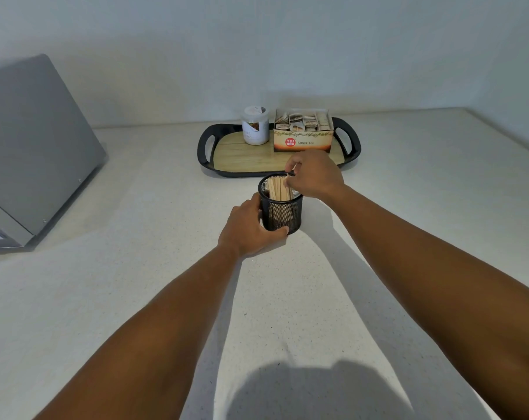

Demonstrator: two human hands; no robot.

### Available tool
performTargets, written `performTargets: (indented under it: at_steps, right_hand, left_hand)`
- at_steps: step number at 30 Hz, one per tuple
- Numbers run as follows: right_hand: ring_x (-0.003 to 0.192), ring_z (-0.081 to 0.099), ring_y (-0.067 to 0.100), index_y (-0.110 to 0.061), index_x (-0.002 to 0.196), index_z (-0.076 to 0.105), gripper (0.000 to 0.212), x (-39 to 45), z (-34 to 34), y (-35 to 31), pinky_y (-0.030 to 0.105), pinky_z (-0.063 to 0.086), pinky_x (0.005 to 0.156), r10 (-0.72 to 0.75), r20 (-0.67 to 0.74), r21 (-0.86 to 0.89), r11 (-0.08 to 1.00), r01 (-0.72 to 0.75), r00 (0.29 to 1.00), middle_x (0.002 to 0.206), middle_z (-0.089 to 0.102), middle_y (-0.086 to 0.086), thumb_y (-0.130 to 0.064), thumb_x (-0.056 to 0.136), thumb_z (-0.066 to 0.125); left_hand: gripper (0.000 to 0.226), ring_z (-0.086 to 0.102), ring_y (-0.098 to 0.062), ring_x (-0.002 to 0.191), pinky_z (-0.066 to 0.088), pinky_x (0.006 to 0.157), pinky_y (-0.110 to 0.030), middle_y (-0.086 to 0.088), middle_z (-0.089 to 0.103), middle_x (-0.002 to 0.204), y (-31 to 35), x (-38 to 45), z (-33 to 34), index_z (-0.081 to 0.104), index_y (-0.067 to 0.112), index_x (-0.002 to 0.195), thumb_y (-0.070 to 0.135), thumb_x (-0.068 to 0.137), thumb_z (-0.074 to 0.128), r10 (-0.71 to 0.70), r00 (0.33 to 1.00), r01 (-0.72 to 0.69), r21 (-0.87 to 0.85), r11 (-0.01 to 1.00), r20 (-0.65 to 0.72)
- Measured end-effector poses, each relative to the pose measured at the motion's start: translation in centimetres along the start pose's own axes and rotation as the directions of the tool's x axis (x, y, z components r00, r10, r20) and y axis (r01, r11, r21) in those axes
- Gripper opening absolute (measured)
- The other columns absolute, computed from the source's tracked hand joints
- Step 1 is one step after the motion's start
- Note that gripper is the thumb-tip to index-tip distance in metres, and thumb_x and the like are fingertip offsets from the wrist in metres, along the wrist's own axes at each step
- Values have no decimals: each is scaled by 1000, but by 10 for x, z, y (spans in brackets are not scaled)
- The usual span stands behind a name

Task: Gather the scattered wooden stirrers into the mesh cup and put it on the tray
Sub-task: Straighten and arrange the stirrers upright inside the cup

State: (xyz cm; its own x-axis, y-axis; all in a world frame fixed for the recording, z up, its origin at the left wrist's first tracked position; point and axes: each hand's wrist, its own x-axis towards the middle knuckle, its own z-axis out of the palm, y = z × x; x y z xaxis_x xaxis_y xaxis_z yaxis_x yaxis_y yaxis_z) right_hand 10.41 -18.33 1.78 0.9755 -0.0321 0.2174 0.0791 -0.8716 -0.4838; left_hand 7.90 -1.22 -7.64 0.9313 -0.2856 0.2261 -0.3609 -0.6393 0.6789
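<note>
Cup (pixel 282 212) gripped by left hand (pixel 247 228) | right hand (pixel 314 174) pinching stirrers (pixel 277 187) | tray (pixel 203 147) behind

A tea corner of a kitchen or office pantry.

A pale speckled stone-like desk (pixel 135 268) runs into a corner of plain white walls (pixel 287 40). At its back sits a black oval two-handled tray with a wood-grain base (pixel 236 156), carrying a cardboard box of sachets marked "Ginger Tea" (pixel 302 137) and a white-lidded labelled jar (pixel 255 125). A black wire mesh cup of flat wooden stirrers (pixel 282 212) stands just before the tray, and a grey metal appliance casing (pixel 35 147) stands at the left.
</note>
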Motion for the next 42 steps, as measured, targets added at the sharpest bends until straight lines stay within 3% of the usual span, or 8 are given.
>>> performTargets:
  at_steps: [5, 10, 13, 16, 20, 23, 27, 42]
  right_hand:
    - [98, 62, 16, -26, 106, 73, 26, 1, 2, 0, 27, 48, 73, -32, -6, -23, 999, 31, 999, 110, 67, 0, -24, 80, 77]
    - [92, 65, 12, -26, 93, 77, 11, -1, -1, -2, 29, 53, 73, -51, -13, -10, 999, 51, 999, 98, 72, -7, -24, 84, 71]
    - [93, 64, 13, -24, 98, 78, 15, 0, -5, -6, 28, 51, 70, -68, 34, -63, 996, 70, 997, 100, 73, -6, -23, 88, 67]
    - [95, 64, 15, -23, 100, 77, 16, 0, -8, -10, 33, 56, 76, -102, 63, -135, 985, 109, 993, 102, 73, -4, -21, 88, 66]
    - [91, 63, 14, -25, 93, 76, 12, 2, -12, -12, 29, 50, 69, -110, 105, -162, 979, 127, 988, 96, 71, -5, -19, 87, 67]
    - [96, 62, 15, -27, 89, 72, 10, 6, -19, -15, 30, 51, 73, -110, 187, -196, 970, 147, 976, 98, 70, -5, -19, 87, 66]
    - [102, 60, 20, -17, 102, 73, 18, 10, -27, -22, 40, 55, 87, -105, 242, -275, 946, 172, 965, 104, 68, 2, -18, 88, 62]
    - [106, 59, 23, -14, 109, 68, 23, 14, -34, -38, 43, 55, 89, -94, 249, -299, 939, 169, 964, 113, 64, 5, -15, 88, 59]
  left_hand:
    - [98, 60, -18, 121, 55, 94, -30, 6, 61, 137, 0, 0, 0, 41, 28, 145, 74, 62, 65, -5, 1000, 5, 3, 1000, -1]
    - [97, 61, -17, 119, 56, 93, -28, 5, 63, 135, 0, -1, -1, 43, 26, 143, 73, 61, 66, 9, 1000, -9, 1, 1000, -3]
    - [98, 60, -18, 121, 57, 95, -32, 5, 61, 136, 1, -1, -1, 42, 26, 144, 73, 61, 66, 6, 1000, -6, 1, 1000, 3]
    - [99, 60, -20, 122, 57, 95, -36, 5, 61, 138, 0, -1, 0, 41, 27, 145, 74, 62, 65, -1, 1000, 1, 4, 1000, 7]
    - [99, 60, -19, 122, 57, 95, -34, 6, 61, 137, 1, -1, -1, 41, 27, 145, 75, 61, 65, -8, 1000, 8, 5, 1000, 9]
    - [98, 60, -18, 122, 57, 96, -33, 5, 61, 137, 0, -1, -1, 42, 27, 144, 74, 61, 66, 1, 1000, -1, -1, 1000, 10]
    - [98, 60, -19, 122, 57, 96, -35, 5, 62, 137, 0, -1, -1, 43, 26, 144, 73, 62, 68, 0, 1000, 0, -2, 1000, 8]
    - [93, 62, -15, 115, 58, 93, -35, 6, 66, 129, -2, 1, -1, 48, 26, 138, 72, 61, 69, 1, 1000, -1, 32, 999, -11]
